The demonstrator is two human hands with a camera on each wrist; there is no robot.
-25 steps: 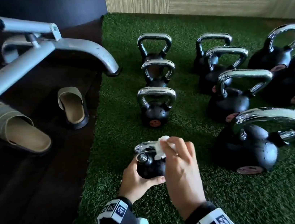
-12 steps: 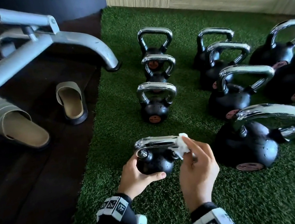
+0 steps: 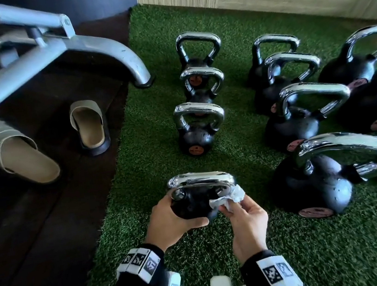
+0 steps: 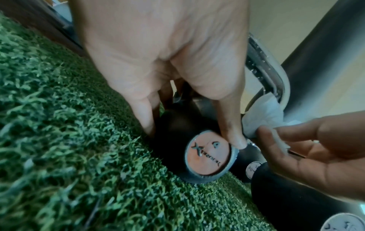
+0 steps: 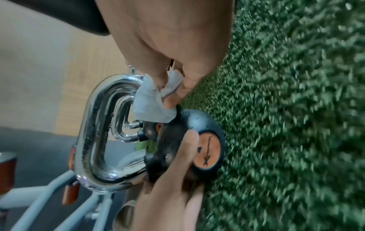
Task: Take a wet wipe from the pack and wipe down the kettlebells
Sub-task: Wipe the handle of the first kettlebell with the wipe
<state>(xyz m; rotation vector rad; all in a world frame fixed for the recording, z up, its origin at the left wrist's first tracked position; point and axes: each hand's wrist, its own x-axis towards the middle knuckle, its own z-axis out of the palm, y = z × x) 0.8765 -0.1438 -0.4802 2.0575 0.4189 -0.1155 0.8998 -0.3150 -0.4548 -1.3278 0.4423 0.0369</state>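
The left hand (image 3: 173, 217) wraps round the small black kettlebell with the shiny silver handle (image 3: 199, 194) on the green fake grass (image 3: 159, 147), probably to stop it rolling, while the right hand (image 3: 244, 222) pinches the crumpled white wet wipe (image 3: 226, 198) and rubs where handle meets ball.

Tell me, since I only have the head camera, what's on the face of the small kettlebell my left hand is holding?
Observer: The left wrist view shows an orange disc on the small kettlebell, marked with a 4.
Operator: Where's my thumb on it?
Observer: The left hand has its thumb tip on that disc's upper rim.
Operator: Is the handle wet yet?
Observer: Yes. The right wrist view shows droplets along the chrome handle, next to the wet wipe that the right hand pinches.
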